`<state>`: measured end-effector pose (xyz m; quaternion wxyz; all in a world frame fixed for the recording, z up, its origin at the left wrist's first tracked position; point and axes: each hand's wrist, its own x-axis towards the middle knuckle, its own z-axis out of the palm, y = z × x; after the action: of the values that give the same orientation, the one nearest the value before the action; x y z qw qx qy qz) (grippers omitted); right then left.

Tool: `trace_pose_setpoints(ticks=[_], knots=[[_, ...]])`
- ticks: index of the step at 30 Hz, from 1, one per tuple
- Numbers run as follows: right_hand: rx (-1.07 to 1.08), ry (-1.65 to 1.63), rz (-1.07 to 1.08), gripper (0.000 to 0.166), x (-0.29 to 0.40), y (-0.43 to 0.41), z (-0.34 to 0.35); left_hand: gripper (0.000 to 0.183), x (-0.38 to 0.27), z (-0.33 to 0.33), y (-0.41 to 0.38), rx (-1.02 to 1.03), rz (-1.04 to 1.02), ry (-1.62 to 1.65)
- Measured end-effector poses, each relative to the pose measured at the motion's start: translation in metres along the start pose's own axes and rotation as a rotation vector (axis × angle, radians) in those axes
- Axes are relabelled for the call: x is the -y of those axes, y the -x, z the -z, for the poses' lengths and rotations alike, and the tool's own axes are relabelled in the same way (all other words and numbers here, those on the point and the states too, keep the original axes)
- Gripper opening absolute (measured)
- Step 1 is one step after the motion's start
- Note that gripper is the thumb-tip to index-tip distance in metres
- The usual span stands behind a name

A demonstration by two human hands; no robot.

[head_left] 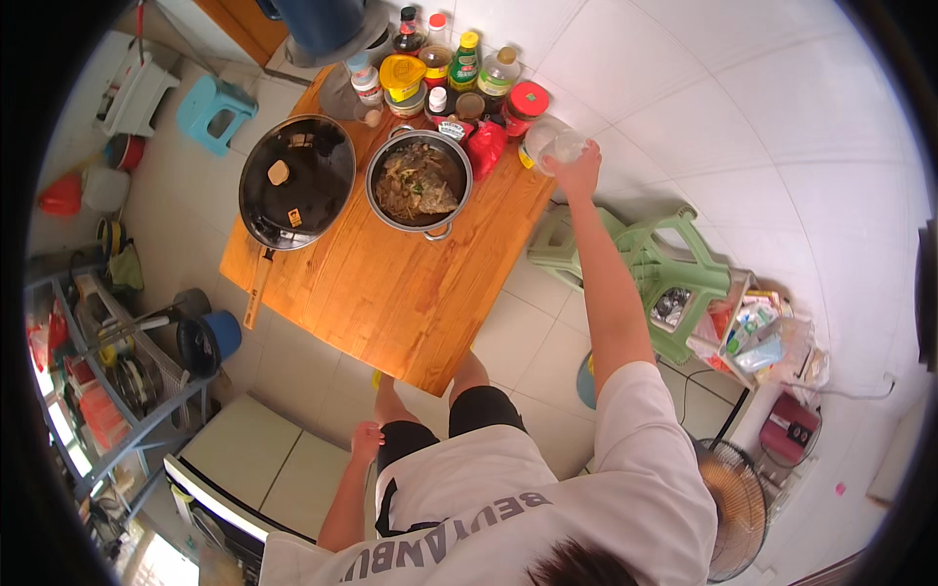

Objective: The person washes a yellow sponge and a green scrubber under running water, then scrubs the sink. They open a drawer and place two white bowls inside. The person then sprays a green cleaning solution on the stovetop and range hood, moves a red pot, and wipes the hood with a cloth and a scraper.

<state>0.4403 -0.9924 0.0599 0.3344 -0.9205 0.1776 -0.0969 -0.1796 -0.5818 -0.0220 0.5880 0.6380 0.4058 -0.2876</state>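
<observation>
At the far right corner of the wooden table (381,308), my right hand (581,170) grips a translucent plastic container (564,146). Behind it stands another clear, rounded vessel (541,136), partly covered. My left hand (366,442) hangs beside my left thigh with its fingers curled; whether they are fully closed is hard to see. On the table a steel two-handled pot (419,183) holds a cooked dish in dark sauce, which looks like fish with green garnish. To its left lies a wide pan (297,183) under a glass lid, its wooden handle (258,289) reaching past the table edge.
Sauce bottles (463,62), a red-lidded jar (526,102) and a red bag (485,146) crowd the table's back. Green plastic stools (663,271) stand below my right arm. A blue stool (215,113) is at the far left, a metal rack (132,439) nearer, a fan (733,505) at right.
</observation>
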Motion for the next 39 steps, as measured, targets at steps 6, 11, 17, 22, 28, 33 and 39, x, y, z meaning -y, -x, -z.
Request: trace_pose_setpoints(ticks=[6,11,17,22,28,33,39], knots=[[0.117,0.044,-0.125,0.108,-0.005,-0.047,-0.042,0.017,-0.016,-0.041,0.028,-0.088,0.148,-0.171],[0.047,-0.07,-0.069,0.124,-0.036,-0.071,-0.066,0.017,-0.039,-0.043,0.021,-0.114,0.226,-0.124],[-0.137,-0.19,0.045,0.118,-0.05,-0.014,-0.057,0.018,-0.064,-0.039,0.015,-0.082,0.213,-0.103],[0.132,-0.161,0.066,0.092,-0.127,0.167,-0.03,0.014,-0.078,-0.029,0.006,-0.014,0.103,-0.127],[1.16,0.198,-0.379,0.081,-0.228,0.46,0.054,0.02,-0.077,0.015,-0.054,0.256,-0.03,-0.595],[0.568,-0.049,-1.151,0.086,-0.229,0.631,0.11,0.056,-0.081,0.007,-0.098,0.739,0.272,-1.009],[0.589,-0.412,-1.282,0.089,-0.154,0.752,0.148,0.05,-0.104,-0.036,-0.083,0.978,0.109,-1.461]])
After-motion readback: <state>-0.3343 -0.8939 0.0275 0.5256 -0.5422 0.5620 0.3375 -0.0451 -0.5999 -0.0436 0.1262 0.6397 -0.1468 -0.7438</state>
